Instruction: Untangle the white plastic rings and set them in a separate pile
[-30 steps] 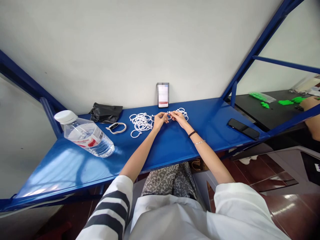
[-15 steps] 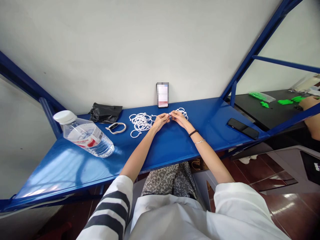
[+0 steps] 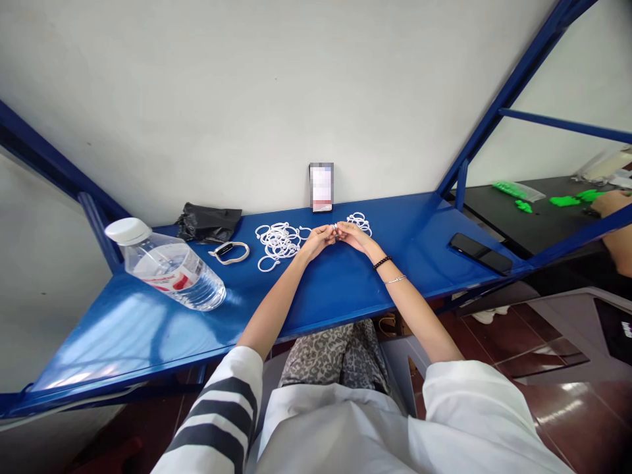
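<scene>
My left hand (image 3: 318,242) and my right hand (image 3: 353,236) meet above the blue table, fingers pinched together. Between the fingertips is a small white plastic ring (image 3: 334,228), mostly covered by both hands. Just left of my left hand lies a loose pile of white rings (image 3: 279,241), each with a little knob on it. A smaller group of the same white rings (image 3: 359,219) lies behind my right hand, partly hidden by it.
A phone (image 3: 322,189) leans against the wall. On the left are a water bottle (image 3: 170,270), a black plastic bag (image 3: 210,222) and a smartwatch (image 3: 231,252). A dark phone (image 3: 480,253) lies right. Another person's hand (image 3: 617,205) is by green pieces (image 3: 564,201) on the neighbouring table.
My fingertips have shifted slightly and closed further around the white ring. The ring piles and other objects on the table stay where they were.
</scene>
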`<state>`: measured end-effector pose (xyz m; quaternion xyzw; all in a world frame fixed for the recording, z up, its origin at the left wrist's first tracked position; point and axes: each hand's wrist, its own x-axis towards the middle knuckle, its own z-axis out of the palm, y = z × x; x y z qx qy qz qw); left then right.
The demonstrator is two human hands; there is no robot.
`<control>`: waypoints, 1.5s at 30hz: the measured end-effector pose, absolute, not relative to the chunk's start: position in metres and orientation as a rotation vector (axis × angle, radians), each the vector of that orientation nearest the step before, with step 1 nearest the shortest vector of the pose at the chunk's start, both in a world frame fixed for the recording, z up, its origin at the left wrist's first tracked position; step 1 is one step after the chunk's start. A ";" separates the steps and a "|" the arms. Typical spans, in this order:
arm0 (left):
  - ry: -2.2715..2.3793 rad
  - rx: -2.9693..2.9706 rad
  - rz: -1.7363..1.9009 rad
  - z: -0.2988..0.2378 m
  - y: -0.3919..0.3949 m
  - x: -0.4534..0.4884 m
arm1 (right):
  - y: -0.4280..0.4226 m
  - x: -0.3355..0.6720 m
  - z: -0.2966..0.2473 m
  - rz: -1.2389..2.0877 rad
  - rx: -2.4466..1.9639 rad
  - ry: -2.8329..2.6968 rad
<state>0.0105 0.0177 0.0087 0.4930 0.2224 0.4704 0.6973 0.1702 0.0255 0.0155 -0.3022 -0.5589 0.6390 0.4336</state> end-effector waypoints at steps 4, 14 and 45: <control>0.484 1.119 1.032 0.011 0.016 0.010 | 0.026 0.171 0.015 1.618 -0.769 -1.419; 0.502 1.090 1.031 0.009 0.016 0.009 | 0.026 0.174 0.015 1.597 -0.781 -1.505; 0.673 0.883 1.166 0.000 0.028 0.008 | 0.025 0.169 0.015 1.049 -0.932 -1.606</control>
